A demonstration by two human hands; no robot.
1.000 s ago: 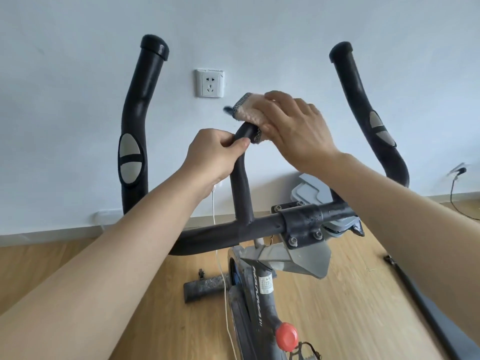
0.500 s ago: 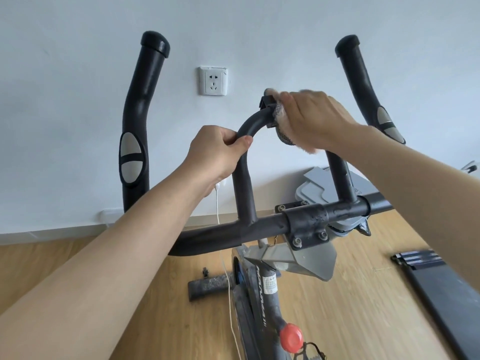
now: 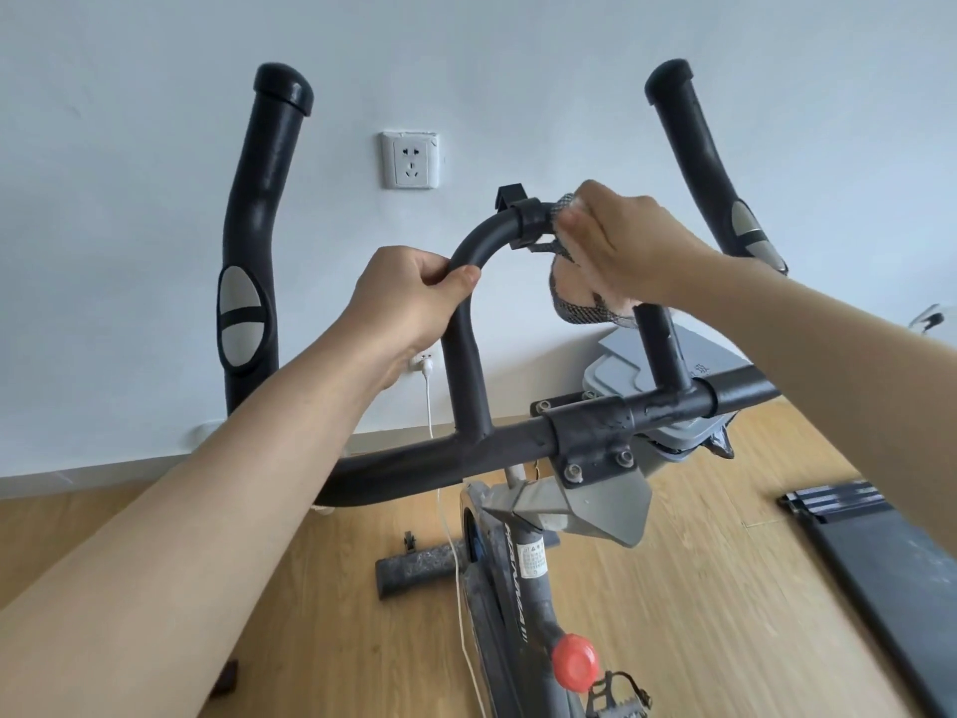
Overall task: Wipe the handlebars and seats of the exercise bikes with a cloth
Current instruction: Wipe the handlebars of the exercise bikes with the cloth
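An exercise bike's black handlebars fill the view: a centre loop bar (image 3: 466, 365), a crossbar (image 3: 430, 458), and two long outer grips, left (image 3: 254, 241) and right (image 3: 699, 158). My left hand (image 3: 409, 292) grips the loop's left bend. My right hand (image 3: 626, 246) holds a grey-and-pink cloth (image 3: 575, 298) wrapped over the loop's upper right part, just right of a black clip (image 3: 523, 220). The cloth's lower edge hangs below my palm. No seat is in view.
The bike's frame with a red knob (image 3: 575, 663) and a pedal (image 3: 619, 691) stands on a wooden floor. A wall socket (image 3: 410, 160) and white cable (image 3: 455, 551) are behind. A dark mat (image 3: 890, 577) lies at right. A grey device (image 3: 668, 386) sits behind the crossbar.
My right hand has slid the cloth from the loop's top left over to its right side and slightly down. My left hand keeps its grip on the left bend.
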